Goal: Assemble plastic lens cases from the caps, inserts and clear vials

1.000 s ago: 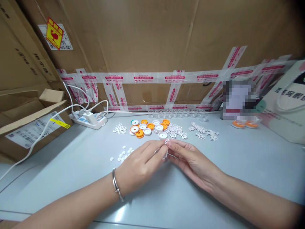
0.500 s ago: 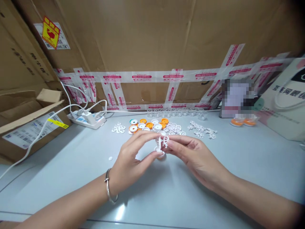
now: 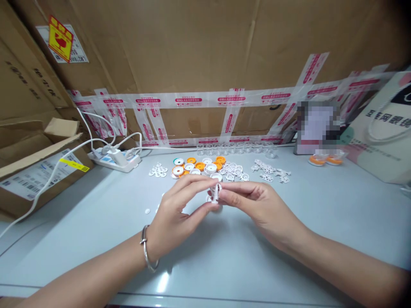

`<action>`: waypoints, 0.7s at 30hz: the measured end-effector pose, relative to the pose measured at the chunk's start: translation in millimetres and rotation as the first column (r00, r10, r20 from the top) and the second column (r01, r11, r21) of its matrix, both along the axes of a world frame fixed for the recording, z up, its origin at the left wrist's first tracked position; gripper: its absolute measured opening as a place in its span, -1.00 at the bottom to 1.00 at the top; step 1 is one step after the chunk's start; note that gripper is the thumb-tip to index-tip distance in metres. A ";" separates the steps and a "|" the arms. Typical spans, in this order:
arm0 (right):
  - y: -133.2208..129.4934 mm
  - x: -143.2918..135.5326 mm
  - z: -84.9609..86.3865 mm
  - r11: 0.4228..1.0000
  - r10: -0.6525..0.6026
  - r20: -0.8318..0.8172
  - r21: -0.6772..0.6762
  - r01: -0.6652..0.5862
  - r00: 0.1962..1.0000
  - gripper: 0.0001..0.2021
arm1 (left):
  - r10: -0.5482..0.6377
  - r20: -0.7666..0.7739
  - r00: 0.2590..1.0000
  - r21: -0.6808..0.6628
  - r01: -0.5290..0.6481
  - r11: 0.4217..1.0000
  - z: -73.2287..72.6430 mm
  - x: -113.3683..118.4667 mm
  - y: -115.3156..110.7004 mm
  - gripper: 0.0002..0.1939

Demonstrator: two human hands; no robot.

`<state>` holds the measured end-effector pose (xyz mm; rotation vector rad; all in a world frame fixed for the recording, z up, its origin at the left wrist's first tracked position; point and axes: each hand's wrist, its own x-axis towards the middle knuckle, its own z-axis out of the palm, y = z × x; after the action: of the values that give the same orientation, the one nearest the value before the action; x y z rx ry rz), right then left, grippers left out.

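Observation:
My left hand [image 3: 178, 211] pinches a small white plastic part [image 3: 215, 198] upright between thumb and fingertips. On its wrist is a silver bangle. My right hand [image 3: 261, 205] is closed on a small white openwork piece [image 3: 219, 188], pressed against the left hand's part. Fingertips hide much of both pieces. Just beyond the hands sit orange and white round caps [image 3: 199, 166] and a pile of white openwork pieces [image 3: 234, 170]. A small white disc [image 3: 147, 211] lies left of my left hand.
Clear cups [image 3: 231, 149] line the back, before a large taped carton [image 3: 180, 51]. More white pieces [image 3: 267, 177] lie right; small white parts [image 3: 158, 170] lie left. A power strip [image 3: 125, 164] and open box [image 3: 41, 171] stand left, a bag [image 3: 379, 132] right.
My right hand has brought its white piece leftward against the part in my left hand; a gap showed between them before. The view has shifted slightly.

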<state>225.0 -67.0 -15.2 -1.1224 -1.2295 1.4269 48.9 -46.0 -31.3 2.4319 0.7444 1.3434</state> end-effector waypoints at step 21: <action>1.7 1.6 -10.8 0.999 0.043 0.032 -0.005 -0.043 0.999 -0.81 | -0.135 0.088 0.987 0.024 0.133 0.991 -8.1 2.2 4.1 -0.62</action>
<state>226.6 -65.3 -25.9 -1.1322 -1.2805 1.4495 51.1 -41.9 -39.4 2.3702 0.5387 1.4014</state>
